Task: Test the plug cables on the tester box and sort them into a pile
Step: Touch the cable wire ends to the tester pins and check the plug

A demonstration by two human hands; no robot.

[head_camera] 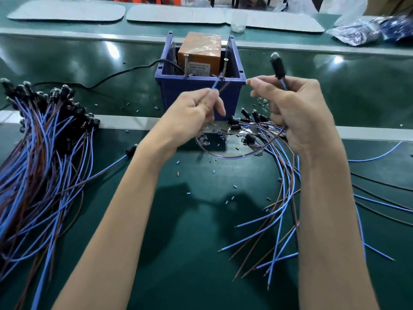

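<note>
The blue tester box (201, 92) stands at the middle of the green bench, with an orange block (200, 57) and two upright screws inside. My left hand (196, 115) pinches the blue and brown wire ends of one plug cable (223, 155) and holds them up at the screw contacts on the box's front rim. My right hand (297, 108) grips the same cable just below its black plug (277, 66), which points upward with a clear tip. The cable loops down between both hands.
A large pile of cables (44, 157) lies at the left. A loose fan of cables (279, 198) spreads under my right forearm. A black power cord (125, 71) runs left from the box. Small wire offcuts dot the bench. Plastic bags (362, 30) sit far right.
</note>
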